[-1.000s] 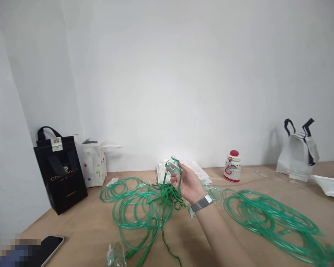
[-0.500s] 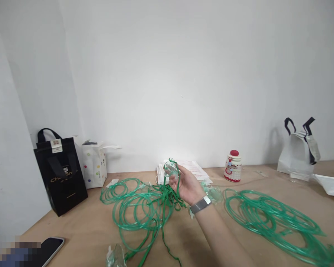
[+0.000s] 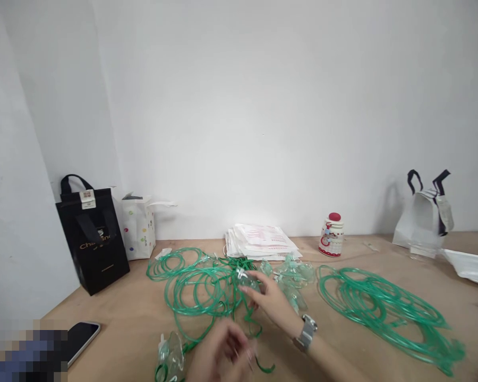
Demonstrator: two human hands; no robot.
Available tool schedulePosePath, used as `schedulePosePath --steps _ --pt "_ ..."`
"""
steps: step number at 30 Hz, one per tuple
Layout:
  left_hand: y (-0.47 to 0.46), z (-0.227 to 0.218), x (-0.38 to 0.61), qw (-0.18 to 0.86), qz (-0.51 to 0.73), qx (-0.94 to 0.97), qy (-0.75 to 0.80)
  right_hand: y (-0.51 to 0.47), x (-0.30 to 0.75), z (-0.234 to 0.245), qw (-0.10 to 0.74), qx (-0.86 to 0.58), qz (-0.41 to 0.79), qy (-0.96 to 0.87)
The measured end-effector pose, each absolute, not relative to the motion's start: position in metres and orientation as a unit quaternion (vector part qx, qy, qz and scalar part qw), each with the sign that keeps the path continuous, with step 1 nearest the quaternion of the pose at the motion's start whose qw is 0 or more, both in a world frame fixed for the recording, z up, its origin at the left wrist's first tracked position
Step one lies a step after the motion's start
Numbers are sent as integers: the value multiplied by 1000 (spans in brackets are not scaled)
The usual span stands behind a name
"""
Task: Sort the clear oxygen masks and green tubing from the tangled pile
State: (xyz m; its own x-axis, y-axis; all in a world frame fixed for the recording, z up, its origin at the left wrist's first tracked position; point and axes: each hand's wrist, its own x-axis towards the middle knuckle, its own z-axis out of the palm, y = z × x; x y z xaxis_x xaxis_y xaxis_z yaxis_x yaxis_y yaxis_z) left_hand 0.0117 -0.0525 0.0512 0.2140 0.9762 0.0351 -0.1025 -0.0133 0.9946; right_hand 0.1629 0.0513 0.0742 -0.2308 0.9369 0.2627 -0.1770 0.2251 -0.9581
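Observation:
My right hand (image 3: 265, 297), with a watch on its wrist, is closed around a clear oxygen mask (image 3: 249, 282) just above the table. Green elastic straps (image 3: 241, 262) hang and lie beneath that mask. Lower down and nearer to me is my left hand (image 3: 225, 347), smeared by motion, its fingers partly curled. More clear masks (image 3: 297, 273) are heaped right behind my right hand. Another mask (image 3: 170, 353) rests at the near left, beside my left hand. Coiled green tubing (image 3: 197, 289) spreads to the left of both hands.
A second coil of green tubing (image 3: 382, 302) covers the right side. White printed packets (image 3: 263, 241) are stacked by the wall, with a red-topped jar (image 3: 331, 236) to their right. Bags stand at both ends, including a black bag (image 3: 97, 244); a phone (image 3: 82, 339) lies front left.
My right hand has come down and nearer with the mask, which was held up before the packets. My left hand has entered from below.

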Motion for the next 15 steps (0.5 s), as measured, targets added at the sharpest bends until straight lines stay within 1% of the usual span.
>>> schedulePosePath --steps 1,2,3,5,7,11,15 --pt "-34 54 2 533 497 543 417 48 165 65 519 -332 509 -601" --pt "-18 54 -7 444 535 565 444 46 167 57 507 -334 481 -632" --pt "-4 53 -13 376 560 565 475 44 169 50 491 -336 444 -670" --pt "15 45 -19 356 564 561 490 42 170 38 454 -339 352 -745" --pt "21 35 -18 364 549 567 493 39 169 28 428 -340 275 -791" --pt "14 19 -11 377 521 598 478 31 168 17 397 -329 238 -823" --pt "4 12 -10 347 531 625 454 23 169 17 371 -349 237 -827"
